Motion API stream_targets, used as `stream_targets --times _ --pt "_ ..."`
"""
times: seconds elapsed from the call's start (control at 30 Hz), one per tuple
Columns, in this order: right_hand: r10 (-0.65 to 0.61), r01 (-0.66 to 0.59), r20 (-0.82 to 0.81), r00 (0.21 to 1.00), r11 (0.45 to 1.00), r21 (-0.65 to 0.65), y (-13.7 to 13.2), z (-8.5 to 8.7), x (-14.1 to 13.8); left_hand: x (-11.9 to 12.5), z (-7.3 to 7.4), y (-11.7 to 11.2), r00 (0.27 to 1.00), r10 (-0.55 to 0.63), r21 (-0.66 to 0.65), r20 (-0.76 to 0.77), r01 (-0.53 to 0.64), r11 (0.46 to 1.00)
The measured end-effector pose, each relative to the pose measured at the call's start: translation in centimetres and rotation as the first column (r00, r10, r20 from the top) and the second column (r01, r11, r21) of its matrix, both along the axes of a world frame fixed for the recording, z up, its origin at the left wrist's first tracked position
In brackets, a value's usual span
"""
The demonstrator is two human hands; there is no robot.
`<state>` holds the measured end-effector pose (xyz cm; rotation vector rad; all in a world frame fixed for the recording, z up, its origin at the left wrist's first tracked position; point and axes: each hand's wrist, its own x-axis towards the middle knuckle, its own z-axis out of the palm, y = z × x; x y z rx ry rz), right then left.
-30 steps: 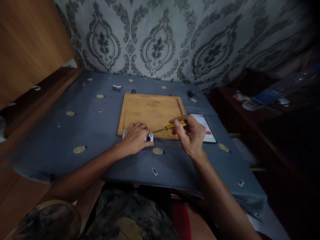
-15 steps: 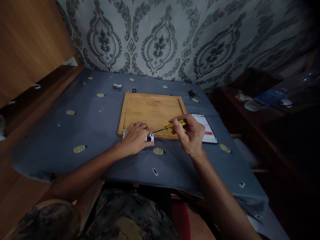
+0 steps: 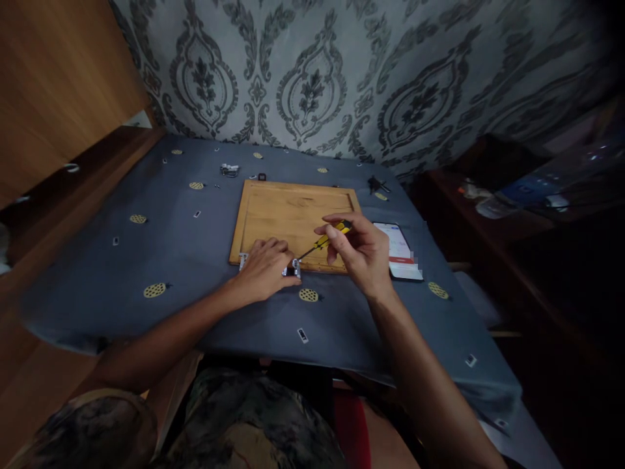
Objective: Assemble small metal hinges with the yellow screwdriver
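A wooden panel (image 3: 293, 212) lies flat on a blue-grey cloth-covered table (image 3: 185, 260). At its near edge sits a metal hinge (image 3: 293, 267), and my left hand (image 3: 266, 267) presses down on it, fingers curled over the metal. My right hand (image 3: 359, 251) grips a yellow-handled screwdriver (image 3: 326, 240) in its fingertips. The shaft slants down to the left, with the tip at the hinge's right end.
A phone (image 3: 401, 251) with a lit screen lies just right of the panel. Another metal hinge (image 3: 228, 170) and small dark parts (image 3: 375, 185) lie near the wall. A wooden cabinet (image 3: 58, 85) stands at left; a dark shelf with clutter (image 3: 517, 195) at right.
My right hand has shifted left and a little up with the screwdriver, so the shaft now stands steeper. My left hand has stayed on the hinge.
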<state>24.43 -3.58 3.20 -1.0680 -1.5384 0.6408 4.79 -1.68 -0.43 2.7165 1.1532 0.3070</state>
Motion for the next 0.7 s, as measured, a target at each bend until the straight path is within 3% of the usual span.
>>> stream_targets --times 0.3,0.7 --pt "0.224 -0.23 -0.07 0.972 0.969 -0.088 1.1 0.8 -0.4 -0.1 0.1 -0.1 1.0 -0.001 0.001 0.001 0.001 1.0" --pt "0.177 -0.196 -0.142 0.974 0.972 -0.13 1.3 0.5 -1.2 -0.1 -0.1 0.0 1.0 0.001 0.007 0.005 -0.001 1.0"
